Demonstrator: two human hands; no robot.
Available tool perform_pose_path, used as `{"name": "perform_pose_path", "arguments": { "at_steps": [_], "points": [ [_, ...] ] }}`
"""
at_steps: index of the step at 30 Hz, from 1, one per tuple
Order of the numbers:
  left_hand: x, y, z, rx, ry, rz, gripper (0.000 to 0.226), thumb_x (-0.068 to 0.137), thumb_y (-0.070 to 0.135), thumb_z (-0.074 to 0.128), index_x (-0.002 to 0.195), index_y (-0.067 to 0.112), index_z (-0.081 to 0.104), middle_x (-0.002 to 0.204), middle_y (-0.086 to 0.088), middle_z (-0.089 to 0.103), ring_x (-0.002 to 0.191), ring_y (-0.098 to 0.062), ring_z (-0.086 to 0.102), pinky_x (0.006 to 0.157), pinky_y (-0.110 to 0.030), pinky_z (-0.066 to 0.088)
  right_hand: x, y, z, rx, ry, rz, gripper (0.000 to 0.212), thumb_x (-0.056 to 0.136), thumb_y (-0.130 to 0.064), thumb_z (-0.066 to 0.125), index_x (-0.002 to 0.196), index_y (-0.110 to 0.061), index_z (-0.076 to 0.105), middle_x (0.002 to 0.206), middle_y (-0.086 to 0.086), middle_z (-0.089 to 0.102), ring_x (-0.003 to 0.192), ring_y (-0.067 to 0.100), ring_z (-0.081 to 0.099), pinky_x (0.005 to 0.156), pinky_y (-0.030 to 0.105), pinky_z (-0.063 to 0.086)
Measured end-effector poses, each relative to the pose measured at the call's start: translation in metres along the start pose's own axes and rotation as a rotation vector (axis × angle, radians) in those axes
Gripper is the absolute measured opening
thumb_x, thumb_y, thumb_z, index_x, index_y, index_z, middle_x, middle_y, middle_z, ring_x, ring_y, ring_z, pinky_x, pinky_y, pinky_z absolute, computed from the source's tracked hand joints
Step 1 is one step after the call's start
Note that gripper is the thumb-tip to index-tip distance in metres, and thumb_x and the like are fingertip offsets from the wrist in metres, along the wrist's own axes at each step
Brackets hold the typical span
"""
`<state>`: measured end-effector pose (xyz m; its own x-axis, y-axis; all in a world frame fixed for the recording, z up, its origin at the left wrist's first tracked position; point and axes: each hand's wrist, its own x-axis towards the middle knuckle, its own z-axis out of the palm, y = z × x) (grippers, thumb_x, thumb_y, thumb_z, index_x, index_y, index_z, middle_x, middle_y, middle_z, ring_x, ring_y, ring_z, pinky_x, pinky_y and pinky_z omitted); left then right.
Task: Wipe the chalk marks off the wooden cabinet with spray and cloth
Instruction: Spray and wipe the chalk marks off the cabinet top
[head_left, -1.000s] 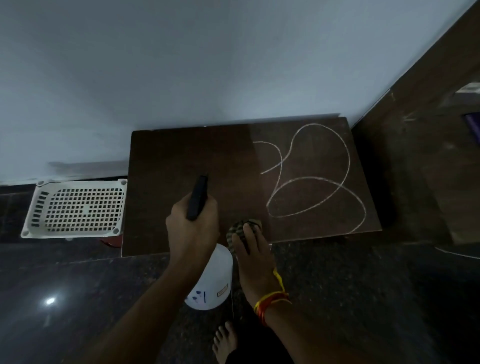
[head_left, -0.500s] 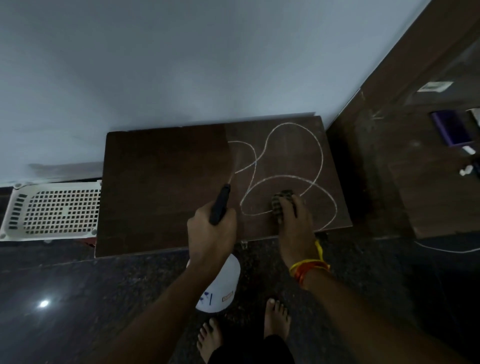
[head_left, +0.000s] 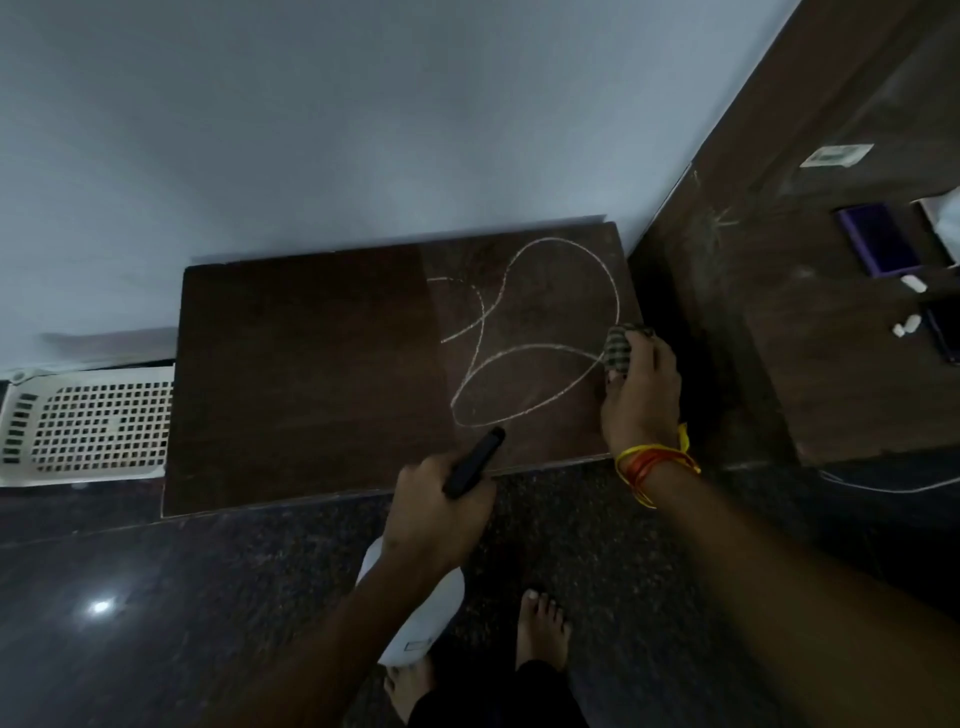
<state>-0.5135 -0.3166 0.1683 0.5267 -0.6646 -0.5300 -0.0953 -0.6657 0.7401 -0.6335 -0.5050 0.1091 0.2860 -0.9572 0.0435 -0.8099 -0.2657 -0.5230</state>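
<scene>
Since a moment ago the right hand (head_left: 641, 395) has slid the cloth (head_left: 620, 349) from the lower loop out to the cabinet's 3 o'clock edge, and the spray nozzle has swung toward the marks. At 9 o'clock a white perforated basket (head_left: 88, 423) lies by the wall. Next comes the wooden cabinet (head_left: 311, 379), dark brown against a pale wall (head_left: 363, 114), its looping chalk marks (head_left: 540, 332) on the right half. The left hand (head_left: 434, 512) clenches the spray bottle (head_left: 415, 613), whose white body carries a small label too blurred to read. The right hand grasps the bunched checked cloth, pressing it on the chalk line. Speckled dark floor (head_left: 156, 623) spreads at 6 o'clock; a brown unit (head_left: 831, 338) stands at 3 o'clock.
</scene>
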Motion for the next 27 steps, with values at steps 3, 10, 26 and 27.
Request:
{"name": "perform_pose_path", "arguments": {
  "at_steps": [3,10,26,27],
  "points": [
    [-0.008,-0.004,0.002,0.035,-0.057,0.004,0.030,0.090,0.013,0.064,0.061,0.016,0.055,0.049,0.005,0.048,0.038,-0.005,0.040,0.041,-0.018,0.032,0.003,0.008,-0.004,0.010,0.000,0.062,0.049,0.088,-0.004,0.053,0.135,-0.016,0.043,0.146,0.014,0.033,0.128,0.037,0.037,0.105,0.047,0.035],
    [-0.013,-0.019,0.000,0.040,-0.030,0.022,0.035,0.088,0.008,0.064,0.056,0.009,0.050,0.041,0.006,0.042,0.036,-0.008,0.035,0.040,-0.018,0.026,0.000,0.016,-0.003,-0.010,-0.121,0.096,0.051,0.089,-0.005,0.052,0.137,-0.016,0.039,0.146,0.014,0.031,0.130,0.037,0.036,0.106,0.050,0.036],
    [0.012,0.009,-0.024,-0.337,0.371,-0.046,0.015,0.092,0.012,0.056,0.079,0.004,0.059,0.066,-0.013,0.055,0.060,-0.027,0.053,0.057,-0.041,0.048,-0.056,-0.024,0.060,-0.175,-0.306,-0.217,0.056,0.088,-0.007,0.055,0.141,-0.016,0.040,0.150,0.017,0.030,0.139,0.037,0.025,0.112,0.051,0.030],
    [0.015,0.011,-0.024,-0.352,0.391,-0.056,0.014,0.091,0.013,0.056,0.081,0.002,0.060,0.068,-0.015,0.055,0.062,-0.029,0.054,0.059,-0.045,0.050,-0.064,-0.025,0.063,-0.191,-0.322,-0.238,0.058,0.088,-0.007,0.054,0.142,-0.017,0.038,0.151,0.017,0.029,0.140,0.038,0.024,0.112,0.051,0.030]
  ]
}}
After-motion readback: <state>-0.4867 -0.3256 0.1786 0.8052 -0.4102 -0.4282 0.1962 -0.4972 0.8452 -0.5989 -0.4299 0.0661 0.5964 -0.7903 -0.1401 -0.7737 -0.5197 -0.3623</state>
